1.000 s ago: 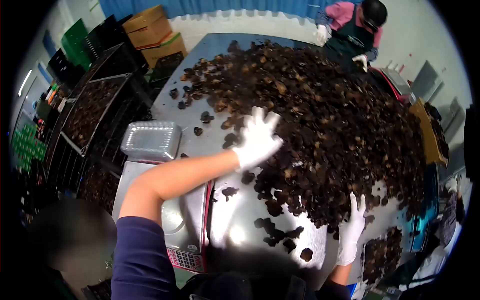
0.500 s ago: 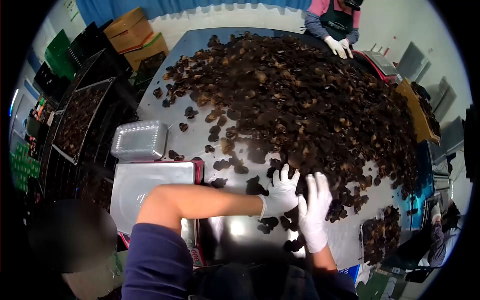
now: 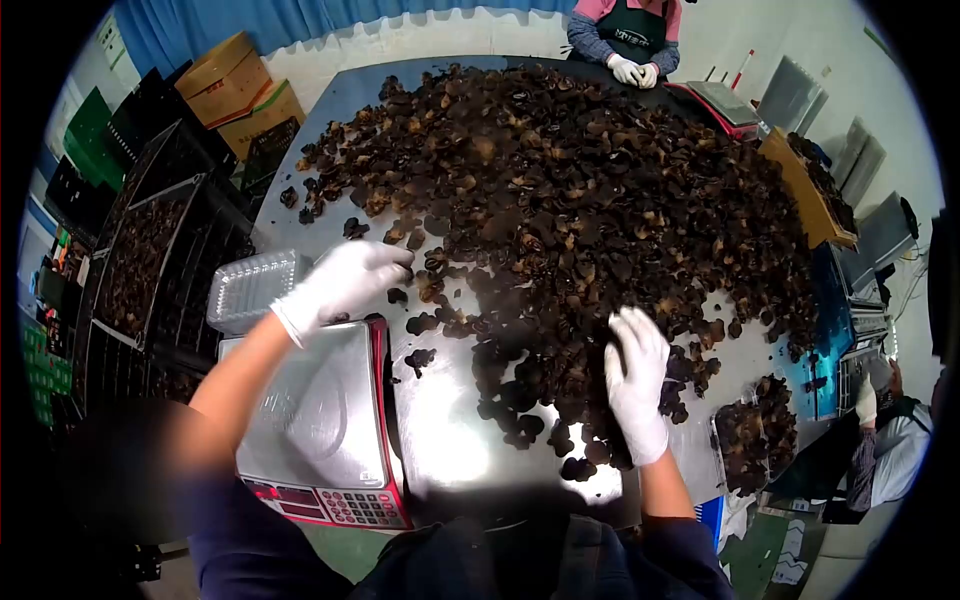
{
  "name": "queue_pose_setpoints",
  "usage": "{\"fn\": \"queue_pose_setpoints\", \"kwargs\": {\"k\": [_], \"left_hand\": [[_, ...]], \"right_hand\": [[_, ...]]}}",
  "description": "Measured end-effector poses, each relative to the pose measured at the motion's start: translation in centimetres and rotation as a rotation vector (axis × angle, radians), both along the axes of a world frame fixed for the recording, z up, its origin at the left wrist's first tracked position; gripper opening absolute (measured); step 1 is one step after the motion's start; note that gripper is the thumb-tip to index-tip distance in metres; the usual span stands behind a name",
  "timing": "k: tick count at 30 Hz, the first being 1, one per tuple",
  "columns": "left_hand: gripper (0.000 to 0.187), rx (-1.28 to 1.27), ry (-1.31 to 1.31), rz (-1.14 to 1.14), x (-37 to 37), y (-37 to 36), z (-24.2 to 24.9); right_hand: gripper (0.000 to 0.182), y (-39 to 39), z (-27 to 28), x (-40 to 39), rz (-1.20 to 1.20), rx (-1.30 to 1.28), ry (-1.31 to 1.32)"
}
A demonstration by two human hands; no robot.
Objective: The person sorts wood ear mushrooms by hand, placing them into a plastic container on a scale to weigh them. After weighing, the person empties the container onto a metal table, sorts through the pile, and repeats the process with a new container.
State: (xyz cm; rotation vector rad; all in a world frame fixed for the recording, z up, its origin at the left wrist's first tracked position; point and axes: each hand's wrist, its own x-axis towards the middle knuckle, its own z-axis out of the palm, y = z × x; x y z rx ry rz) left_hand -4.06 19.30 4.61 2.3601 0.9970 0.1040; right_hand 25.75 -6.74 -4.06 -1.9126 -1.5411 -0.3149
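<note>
Left hand (image 3: 348,282) near dark pieces (image 3: 422,323), grip unclear

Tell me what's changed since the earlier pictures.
The left hand has moved left, toward the clear container; whether it grips anything is unclear. The right hand has shifted left along the near edge of the dark pile since the first picture. The scale and clear container stayed put.

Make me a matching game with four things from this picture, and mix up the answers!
Things:
1. curtain
2. digital scale
3. pile of mushroom pieces
4. right hand

Clues:
A. dark brown, spread over the metal table
B. wearing a white glove
C. blue, hanging at the back
D. silver on top, with a keypad

Right pairs: 1-C, 2-D, 3-A, 4-B.
</note>
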Motion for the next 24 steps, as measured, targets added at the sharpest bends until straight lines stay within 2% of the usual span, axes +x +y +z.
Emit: {"fn": "queue_pose_setpoints", "kwargs": {"k": [1,2,3,5,6,7,9,10,13,14,15,17,18,19,20,21,23,24], "left_hand": [[0.032,0.052,0.069,0.19,-2.3,2.0,0.3],[0.032,0.207,0.063,0.227,-5.8,5.2,-1.6],[0.028,0.298,0.19,0.341,-9.6,8.9,-4.1],[0.023,0.463,0.563,0.293,-14.9,11.5,-6.1],[0.021,0.495,0.644,0.295,-20.1,14.8,-10.4],[0.019,0.524,0.726,0.298,-23.6,17.0,-14.1],[0.019,0.5,0.717,0.339,-23.1,14.7,-12.9],[0.02,0.474,0.714,0.374,-23.1,13.8,-12.1],[0.02,0.476,0.66,0.326,-23.0,13.5,-11.8],[0.02,0.499,0.693,0.33,-23.0,13.4,-11.8],[0.019,0.516,0.611,0.298,-23.2,13.0,-11.8],[0.021,0.469,0.66,0.274,-23.0,12.8,-11.3],[0.021,0.488,0.687,0.242,-23.5,13.1,-11.7],[0.021,0.488,0.673,0.223,-23.1,12.5,-11.1],[0.02,0.48,0.66,0.222,-23.4,12.6,-11.4],[0.019,0.472,0.649,0.22,-24.0,12.9,-11.7],[0.016,0.515,0.709,0.214,-24.4,14.1,-13.8],[0.014,0.56,0.77,0.209,-24.8,14.7,-14.9]], "right_hand": [[0.037,2.1,0.4,1.4,0.046,0.072,0.017],[0.032,4.6,0.9,2.7,0.125,0.142,0.051],[0.032,7.0,0.4,3.5,0.026,0.136,0.034],[0.043,11.7,-0.1,5.2,-0.081,-0.018,0.08],[0.052,14.0,0.3,5.5,-0.19,-0.215,0.159],[0.054,15.8,-0.8,6.1,-0.2,-0.186,0.109],[0.05,17.5,-0.7,6.4,-0.183,-0.319,0.247],[0.046,17.2,-0.8,6.2,-0.155,-0.224,0.25],[0.035,12.2,0.0,6.7,-0.087,-0.147,0.399],[0.03,8.2,2.9,5.7,0.061,-0.153,0.415],[0.028,3.8,5.2,5.1,0.13,-0.286,0.483],[0.025,-4.7,10.6,4.1,-0.007,-0.881,0.58],[0.032,-9.7,9.8,5.8,0.262,-0.89,0.349],[0.039,-13.1,10.5,6.4,0.159,-1.121,0.421],[0.037,-14.4,11.7,5.6,0.046,-1.259,0.385],[0.035,-15.8,11.7,5.3,-0.034,-1.248,0.43],[0.034,-16.5,10.8,5.7,0.036,-1.121,0.345],[0.032,-15.6,9.7,5.8,-0.002,-0.998,0.307]]}}
